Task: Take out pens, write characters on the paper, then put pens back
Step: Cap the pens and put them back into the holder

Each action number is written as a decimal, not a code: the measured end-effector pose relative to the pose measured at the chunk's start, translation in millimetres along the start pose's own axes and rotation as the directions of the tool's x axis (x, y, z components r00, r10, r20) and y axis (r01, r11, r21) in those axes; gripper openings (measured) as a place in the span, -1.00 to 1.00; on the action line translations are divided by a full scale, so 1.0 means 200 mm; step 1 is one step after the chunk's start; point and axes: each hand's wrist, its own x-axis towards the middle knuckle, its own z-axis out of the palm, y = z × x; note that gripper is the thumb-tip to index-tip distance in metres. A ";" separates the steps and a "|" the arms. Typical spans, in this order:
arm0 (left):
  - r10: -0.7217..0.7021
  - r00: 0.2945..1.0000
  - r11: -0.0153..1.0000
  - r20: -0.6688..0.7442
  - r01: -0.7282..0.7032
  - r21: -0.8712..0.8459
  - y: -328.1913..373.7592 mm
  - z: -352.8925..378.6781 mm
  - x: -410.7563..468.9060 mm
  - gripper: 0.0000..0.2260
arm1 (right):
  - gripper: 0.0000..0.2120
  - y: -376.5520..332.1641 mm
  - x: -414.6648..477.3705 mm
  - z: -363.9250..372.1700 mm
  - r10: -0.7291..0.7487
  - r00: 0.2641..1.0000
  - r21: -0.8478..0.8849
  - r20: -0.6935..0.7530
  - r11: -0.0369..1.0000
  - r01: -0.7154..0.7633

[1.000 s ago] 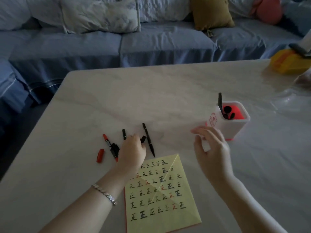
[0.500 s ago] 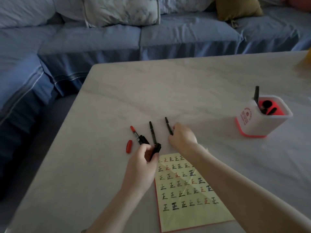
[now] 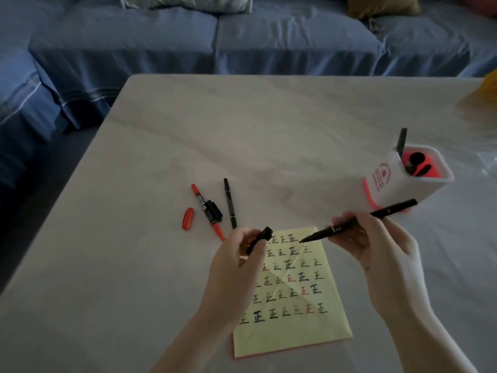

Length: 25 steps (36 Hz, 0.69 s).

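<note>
a: what are the hands doing?
b: the right hand (image 3: 376, 254) pinches a black pen (image 3: 392, 210) above the top edge of the paper, with the bare tip pointing left. the left hand (image 3: 236, 267) has its fingers curled round a black cap (image 3: 262, 238), close to that tip but apart from it.
a: and the paper?
b: the yellow paper (image 3: 293, 332) lies flat on the table (image 3: 188, 125) under both hands. it has rows of the character 正, mostly black, a few red.
a: other pens?
b: a red-ended marker (image 3: 207, 208) and a loose red cap (image 3: 187, 218) lie left of the paper, with a thin black pen (image 3: 230, 203) just beside them. the white pen holder (image 3: 398, 189) stands to the right with dark pens inside. its red print is too small to read.
</note>
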 end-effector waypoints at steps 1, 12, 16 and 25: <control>0.006 1.000 1.000 0.012 -0.006 -0.011 0.01 0.01 -0.01 -0.94 | -0.77 0.00 -0.02 -0.01 -0.021 1.000 0.025 -0.017 0.999 0.022; 0.002 0.996 0.999 0.087 0.002 -0.049 0.05 0.05 -0.08 -0.89 | -0.47 0.04 -0.12 0.00 -0.305 0.947 0.008 -0.102 0.951 0.308; 0.003 0.994 1.000 0.107 0.000 -0.029 0.07 0.05 -0.09 -0.88 | -0.34 0.05 -0.13 0.01 -0.362 0.929 -0.037 -0.077 0.932 0.360; 0.012 0.992 1.000 0.124 -0.015 0.020 0.07 0.06 -0.11 -0.88 | -0.36 0.06 -0.12 0.01 -0.330 0.942 0.023 -0.057 0.943 0.332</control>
